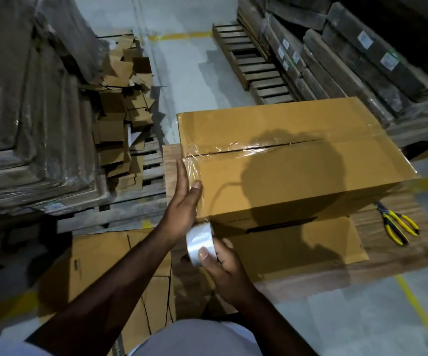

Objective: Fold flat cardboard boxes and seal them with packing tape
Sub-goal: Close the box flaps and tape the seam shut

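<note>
A folded brown cardboard box stands on a wooden table, its top flaps closed and a strip of clear tape running along the seam and down the left side. My left hand lies flat with straight fingers against the box's left side, thumb on the top edge, pressing the tape. My right hand grips a roll of clear packing tape just below the box's near left corner. A flat cardboard sheet lies under the box.
Yellow-handled scissors lie on the table at the right. Flat cardboard boxes lie on the floor at the left. Cardboard offcuts are piled on a pallet. Wrapped stacks stand at the far left and back right.
</note>
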{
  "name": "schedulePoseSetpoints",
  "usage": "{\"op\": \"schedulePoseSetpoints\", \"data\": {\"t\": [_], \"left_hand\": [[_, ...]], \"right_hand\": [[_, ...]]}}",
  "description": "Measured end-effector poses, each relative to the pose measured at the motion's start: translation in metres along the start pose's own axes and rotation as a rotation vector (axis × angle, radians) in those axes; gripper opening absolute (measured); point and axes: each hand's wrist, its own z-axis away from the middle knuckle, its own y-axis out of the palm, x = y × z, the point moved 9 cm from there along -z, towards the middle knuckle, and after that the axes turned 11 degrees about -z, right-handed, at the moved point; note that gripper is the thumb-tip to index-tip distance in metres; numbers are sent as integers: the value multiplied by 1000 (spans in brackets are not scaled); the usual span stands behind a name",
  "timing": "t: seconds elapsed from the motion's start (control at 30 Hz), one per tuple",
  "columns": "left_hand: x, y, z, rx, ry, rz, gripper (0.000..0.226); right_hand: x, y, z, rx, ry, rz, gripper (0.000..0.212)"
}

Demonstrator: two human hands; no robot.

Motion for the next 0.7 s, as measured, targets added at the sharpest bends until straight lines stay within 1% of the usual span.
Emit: {"op": "schedulePoseSetpoints", "data": {"t": [0.03, 0.07, 0.17, 0.2, 0.23, 0.33, 0.37, 0.4, 0.43, 0.47, 0.5, 0.53, 0.57, 0.6, 0.63, 0.7], "left_hand": [[5, 2, 2, 5, -42, 64, 75], [5, 2, 2, 0, -63, 68, 74], [3, 1, 1, 16, -117, 14, 68], [5, 1, 1, 23, -149, 6, 69], [8, 1, 3, 38, -195, 15, 76], [25, 3, 8, 109, -310, 40, 114], [28, 4, 7, 119, -321, 49, 121], [27, 4, 6, 109, -316, 29, 121], [22, 1, 4, 75, -294, -24, 113], [10, -4, 2, 24, -239, -107, 96], [-4, -12, -1, -37, -151, -199, 80], [-17, -17, -5, -78, -37, -301, 68], [-26, -19, -10, -71, 80, -399, 63], [-31, -17, -15, -30, 174, -495, 61], [-26, -14, -20, 19, 232, -577, 61], [-14, -12, -27, 71, 269, -639, 62]], "right_hand": [[-3, 0, 1, 13, -4, 33, 40], [-5, 0, 1, 16, -12, 50, 43], [-4, -2, -1, -7, -11, 8, 42], [-3, -2, -1, -15, -13, -13, 42], [-4, -2, -2, -18, -16, -37, 42], [-6, 0, -4, -35, -12, -127, 47], [-6, 0, -4, -41, -2, -158, 50], [-6, 0, -5, -44, 9, -184, 50], [-6, 1, -4, -44, 13, -206, 46], [-5, 0, -4, -49, 11, -226, 40], [-3, 0, -3, -54, 2, -243, 34], [-2, -1, -2, -53, -8, -253, 31], [-2, -1, -2, -49, -14, -252, 30], [-3, 0, -1, -48, -19, -242, 32], [-4, -1, 0, -62, -20, -224, 36], [-8, -1, 0, -104, -10, -204, 47]]}}
